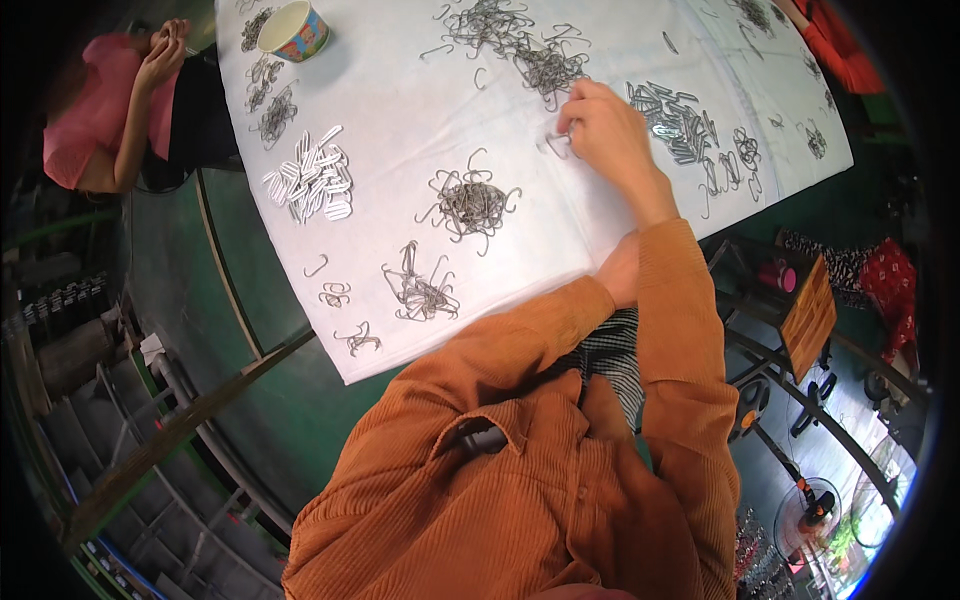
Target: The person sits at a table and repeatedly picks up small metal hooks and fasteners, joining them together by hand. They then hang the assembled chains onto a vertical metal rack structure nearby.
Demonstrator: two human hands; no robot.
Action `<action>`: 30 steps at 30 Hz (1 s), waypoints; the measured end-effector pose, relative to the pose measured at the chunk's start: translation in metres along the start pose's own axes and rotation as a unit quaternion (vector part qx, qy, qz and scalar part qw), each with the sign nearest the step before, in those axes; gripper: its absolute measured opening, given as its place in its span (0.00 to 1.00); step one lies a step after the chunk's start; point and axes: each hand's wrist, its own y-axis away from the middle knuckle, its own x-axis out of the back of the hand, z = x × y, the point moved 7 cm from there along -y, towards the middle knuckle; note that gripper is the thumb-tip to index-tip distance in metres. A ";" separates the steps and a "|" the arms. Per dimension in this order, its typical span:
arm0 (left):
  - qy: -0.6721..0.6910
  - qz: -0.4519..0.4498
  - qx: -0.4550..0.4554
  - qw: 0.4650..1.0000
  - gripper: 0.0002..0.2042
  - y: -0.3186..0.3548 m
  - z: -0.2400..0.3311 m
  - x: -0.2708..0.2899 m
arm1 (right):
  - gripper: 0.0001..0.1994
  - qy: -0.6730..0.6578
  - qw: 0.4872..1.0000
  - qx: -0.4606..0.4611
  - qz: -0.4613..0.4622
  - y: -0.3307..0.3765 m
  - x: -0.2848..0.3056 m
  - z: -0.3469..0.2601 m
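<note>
My right hand (pixel 608 132) is over the white-covered table (pixel 370 110), fingers pinched on a wire hook (pixel 556 146) that looks smeared by motion. Just beyond the fingertips lies a large heap of wire hooks (pixel 548 70). To the right of the hand is a pile of dark metallic strips (pixel 680 125). My left hand (pixel 622 268) rests low by the near table edge; my right forearm covers its fingers. Nearer to me sit a round pile of hooks (pixel 468 205) and a looser one (pixel 425 295).
Left on the table lies a pile of white strips (pixel 312 178), with a patterned paper tub (pixel 294 32) farther back. A person in pink (pixel 110 110) sits at the left, and a red sleeve (pixel 840 50) shows far right. A wooden-topped stool (pixel 808 318) and a fan (pixel 806 510) stand lower right.
</note>
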 end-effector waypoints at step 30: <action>-0.091 -0.109 0.036 0.989 0.08 -0.006 0.006 -0.012 | 0.04 -0.101 0.994 -0.042 -0.032 0.069 -0.009 0.016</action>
